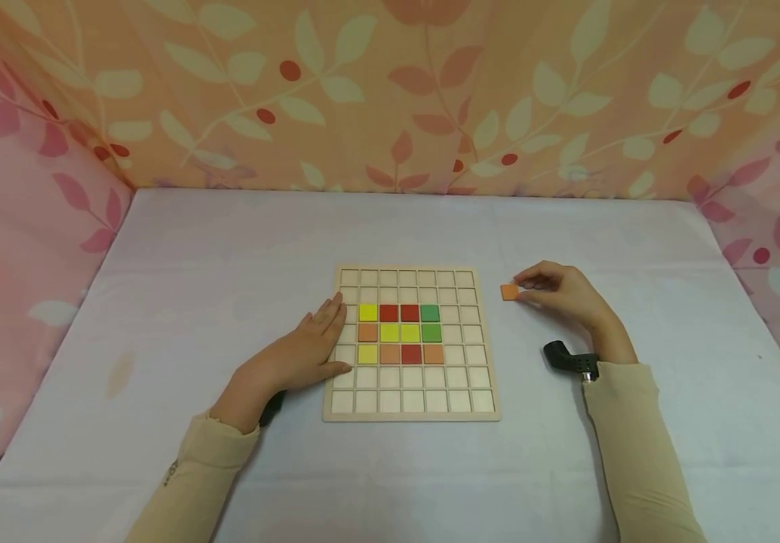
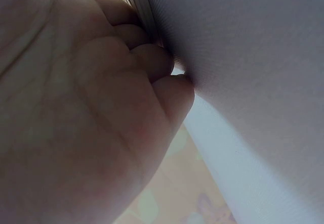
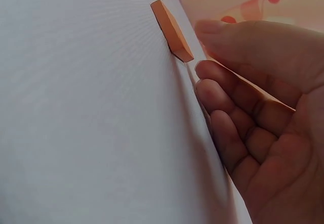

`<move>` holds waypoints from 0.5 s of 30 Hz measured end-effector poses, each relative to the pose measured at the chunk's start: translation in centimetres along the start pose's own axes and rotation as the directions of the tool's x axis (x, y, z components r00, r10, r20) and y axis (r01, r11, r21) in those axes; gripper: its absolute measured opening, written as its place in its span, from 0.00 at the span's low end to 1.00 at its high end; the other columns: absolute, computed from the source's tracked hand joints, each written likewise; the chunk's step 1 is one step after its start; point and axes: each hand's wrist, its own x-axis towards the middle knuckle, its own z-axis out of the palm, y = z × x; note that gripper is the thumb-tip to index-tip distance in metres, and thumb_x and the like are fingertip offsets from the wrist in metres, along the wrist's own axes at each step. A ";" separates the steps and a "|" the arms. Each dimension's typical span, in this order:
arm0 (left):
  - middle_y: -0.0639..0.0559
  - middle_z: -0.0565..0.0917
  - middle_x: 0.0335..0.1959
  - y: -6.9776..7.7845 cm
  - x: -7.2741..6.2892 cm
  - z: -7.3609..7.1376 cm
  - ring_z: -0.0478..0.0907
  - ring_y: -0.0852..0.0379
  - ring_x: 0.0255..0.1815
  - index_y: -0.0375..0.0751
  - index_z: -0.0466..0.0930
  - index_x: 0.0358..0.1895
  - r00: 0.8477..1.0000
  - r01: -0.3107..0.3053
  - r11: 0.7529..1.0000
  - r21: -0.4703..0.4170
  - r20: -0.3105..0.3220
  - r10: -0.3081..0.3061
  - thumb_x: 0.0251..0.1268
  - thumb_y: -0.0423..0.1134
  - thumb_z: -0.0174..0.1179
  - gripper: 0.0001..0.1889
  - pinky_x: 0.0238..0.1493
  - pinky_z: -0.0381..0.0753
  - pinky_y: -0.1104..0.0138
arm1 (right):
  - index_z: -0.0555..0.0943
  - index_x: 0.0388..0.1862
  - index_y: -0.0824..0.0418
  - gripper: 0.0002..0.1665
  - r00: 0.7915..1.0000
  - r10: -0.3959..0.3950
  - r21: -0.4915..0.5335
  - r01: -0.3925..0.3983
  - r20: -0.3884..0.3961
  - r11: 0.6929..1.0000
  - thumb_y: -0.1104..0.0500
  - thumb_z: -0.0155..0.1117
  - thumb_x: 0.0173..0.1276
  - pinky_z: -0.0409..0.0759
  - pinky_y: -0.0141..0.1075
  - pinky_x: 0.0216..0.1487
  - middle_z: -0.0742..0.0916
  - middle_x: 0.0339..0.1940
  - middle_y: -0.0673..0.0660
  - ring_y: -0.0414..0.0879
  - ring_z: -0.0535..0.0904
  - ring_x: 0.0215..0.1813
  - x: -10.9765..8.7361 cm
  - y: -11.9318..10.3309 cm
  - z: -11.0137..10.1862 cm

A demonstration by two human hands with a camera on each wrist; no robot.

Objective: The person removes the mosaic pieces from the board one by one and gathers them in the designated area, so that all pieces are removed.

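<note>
A square wooden grid board [image 1: 412, 416] lies on the white cloth, with a block of yellow, red, green and orange tiles in its middle cells. My left hand [image 1: 305, 351] rests at the board's left side, fingers extended along the rim and thumb near a lower cell. In the left wrist view its palm [image 2: 86, 102] fills much of the picture, beside the board's edge [image 2: 139, 6]. To the right of the board, a loose orange tile [image 1: 509, 292] lies on the cloth. My right hand [image 1: 566, 294] is beside it, thumb and fingers parted, fingertips just short of the tile [image 3: 172, 32].
White cloth [image 1: 227, 234] covers the table. Floral curtains [image 1: 390, 98] stand behind it and at both sides. A black camera mount [image 1: 566, 360] sits on my right wrist, close over the cloth.
</note>
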 end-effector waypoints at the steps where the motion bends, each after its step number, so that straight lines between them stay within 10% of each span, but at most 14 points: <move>1: 0.35 0.35 0.75 0.0 0.0 0.0 0.35 0.41 0.75 0.24 0.39 0.72 1.000 0.000 1.000 -0.001 -0.001 0.000 0.66 0.47 0.58 0.46 0.71 0.44 0.48 | 0.80 0.46 0.72 0.16 1.000 0.000 0.008 0.000 0.000 1.000 0.68 0.68 0.59 0.73 0.21 0.39 0.84 0.42 0.68 0.35 0.76 0.38 0.0 -0.1 0.0; 15: 0.36 0.34 0.75 0.0 0.1 0.0 0.34 0.41 0.75 0.25 0.38 0.72 1.000 0.005 1.000 0.013 0.011 -0.005 0.67 0.48 0.57 0.46 0.71 0.44 0.49 | 0.80 0.48 0.72 0.18 0.999 0.044 0.099 -0.043 0.000 0.994 0.65 0.67 0.61 0.75 0.21 0.39 0.84 0.43 0.68 0.36 0.79 0.37 0.3 1.3 0.0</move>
